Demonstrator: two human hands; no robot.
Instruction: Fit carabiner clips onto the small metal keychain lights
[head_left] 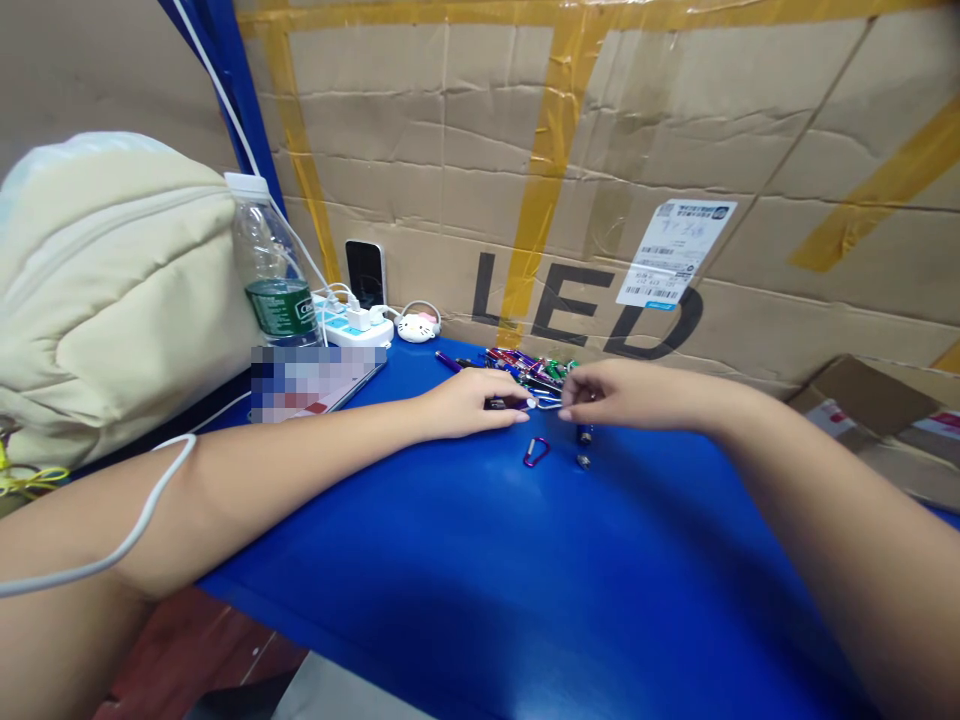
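Both my hands reach to the far middle of a blue table [465, 560]. My left hand [472, 400] is closed around a small dark keychain flashlight [501, 403]. My right hand [611, 393] pinches with thumb and finger a silver carabiner clip [550, 403] right beside that flashlight. Just behind the hands lies a pile of several coloured keychain flashlights [529, 367]. A purple carabiner [535, 451] lies loose on the table in front of the hands. Two small dark flashlight parts [584, 445] lie under my right hand.
A cardboard wall marked LED [585, 200] closes the back. At the left stand a cream cushion [105, 290], a water bottle [271, 270], a power strip [356, 322] with a phone [365, 272] behind it. A white cable [112, 545] crosses my left arm. A cardboard box [877, 415] sits right.
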